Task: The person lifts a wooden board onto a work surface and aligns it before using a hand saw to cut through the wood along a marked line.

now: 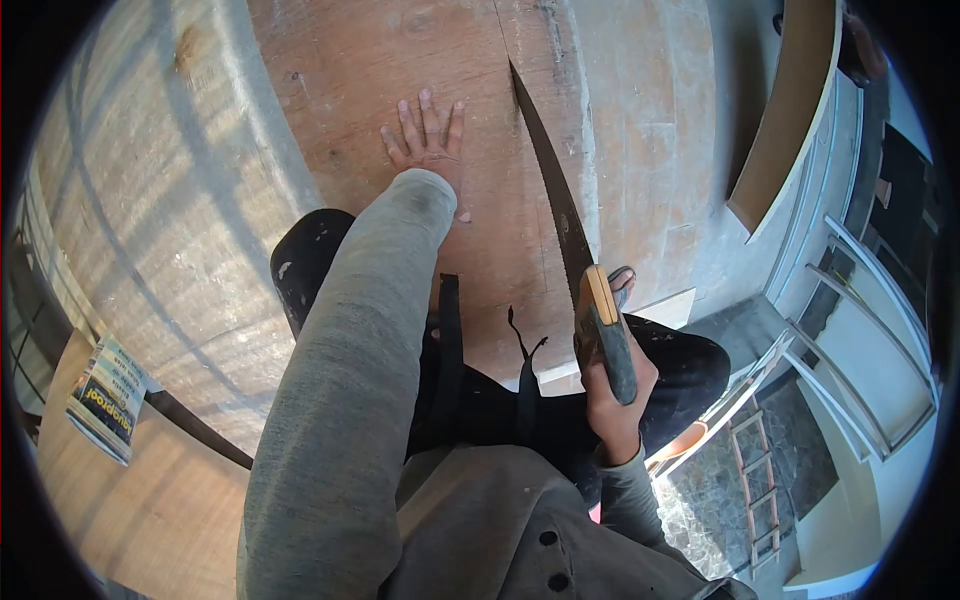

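Note:
My left hand (430,150) lies flat on a reddish plywood board (380,60), fingers spread. In my right hand (618,395) is a handsaw (555,185), gripped by its dark handle with a yellow-orange part. The long blade points up and away across the board, its toothed edge facing left. At the blade's tip, a thin dark line (502,30) runs on toward the far edge of the view. My dark-trousered knees are on either side of the board, and two black straps hang between them.
A curved brown panel (785,110) stands at the upper right. At the lower right are a wooden ladder (757,490) and pale metal frames (870,340) over a stone-patterned floor. A printed Aquaproof container (108,400) sits at the left beside a dark strip (200,428).

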Demonstrator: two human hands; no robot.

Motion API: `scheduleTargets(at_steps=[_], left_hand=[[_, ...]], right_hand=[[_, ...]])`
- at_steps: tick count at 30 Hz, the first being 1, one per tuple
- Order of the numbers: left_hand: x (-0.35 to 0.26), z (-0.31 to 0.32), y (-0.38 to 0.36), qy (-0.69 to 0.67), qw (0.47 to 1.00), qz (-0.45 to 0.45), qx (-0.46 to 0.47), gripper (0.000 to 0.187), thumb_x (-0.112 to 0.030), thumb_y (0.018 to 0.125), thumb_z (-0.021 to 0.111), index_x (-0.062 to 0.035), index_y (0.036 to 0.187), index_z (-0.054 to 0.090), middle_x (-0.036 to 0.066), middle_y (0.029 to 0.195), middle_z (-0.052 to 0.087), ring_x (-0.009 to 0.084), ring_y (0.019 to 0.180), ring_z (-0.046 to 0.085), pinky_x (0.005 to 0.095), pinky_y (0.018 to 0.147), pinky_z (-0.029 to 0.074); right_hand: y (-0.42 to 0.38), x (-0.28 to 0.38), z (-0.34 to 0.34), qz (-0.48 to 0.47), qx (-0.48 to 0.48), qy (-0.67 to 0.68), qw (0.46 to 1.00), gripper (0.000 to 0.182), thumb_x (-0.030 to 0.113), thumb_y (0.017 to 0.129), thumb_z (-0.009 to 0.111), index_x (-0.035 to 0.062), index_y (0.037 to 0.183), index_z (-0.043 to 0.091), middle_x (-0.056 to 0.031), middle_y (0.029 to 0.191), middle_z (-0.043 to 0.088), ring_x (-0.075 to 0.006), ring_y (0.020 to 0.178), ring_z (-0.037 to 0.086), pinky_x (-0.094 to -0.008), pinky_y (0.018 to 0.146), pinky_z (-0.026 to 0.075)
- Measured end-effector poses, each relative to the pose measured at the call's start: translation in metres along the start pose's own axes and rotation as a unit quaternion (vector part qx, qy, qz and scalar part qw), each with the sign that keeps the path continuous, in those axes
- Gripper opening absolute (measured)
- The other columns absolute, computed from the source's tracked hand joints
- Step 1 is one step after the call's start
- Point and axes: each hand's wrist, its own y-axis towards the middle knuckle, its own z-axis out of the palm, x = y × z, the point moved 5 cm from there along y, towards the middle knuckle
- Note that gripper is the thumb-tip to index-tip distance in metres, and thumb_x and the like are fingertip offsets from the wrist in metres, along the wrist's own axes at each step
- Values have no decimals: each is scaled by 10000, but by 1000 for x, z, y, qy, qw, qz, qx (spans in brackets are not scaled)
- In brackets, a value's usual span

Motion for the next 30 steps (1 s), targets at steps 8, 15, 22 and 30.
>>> scheduleTargets(at_steps=[8,15,22,30], left_hand=[[4,0,3,0,1000,9,-14,1591,-425,481,971,-198,1576,-161,262,1606,-230,529,1460,-183,730,1121,5],[-1,1,0,2,1000,-1,8,1584,-431,489,968,-194,1577,-158,265,1598,-251,529,1456,-196,734,1116,-1],[-2,-1,0,6,1000,2,25,1575,-444,504,963,-187,1575,-162,266,1595,-257,523,1455,-207,741,1114,3],[0,-1,-2,1,1000,5,1,1585,-432,500,970,-228,1571,-180,248,1606,-246,506,1471,-175,740,1117,0]], right_hand=[[93,-12,39,-3,47,25,999,514,-8,768,546,-72,1276,591,-135,898,669,-126,801,611,-252,838,482],[34,-10,13,-42,22,7,999,549,-7,761,497,-80,1299,576,-191,1012,714,-174,909,677,-283,913,490],[31,-17,22,-109,-14,-12,994,560,8,761,515,-56,1313,579,-189,959,710,-165,870,684,-266,861,506],[115,-8,54,-23,66,57,996,482,-11,804,553,-63,1282,582,-93,769,611,-124,669,522,-274,673,468]])
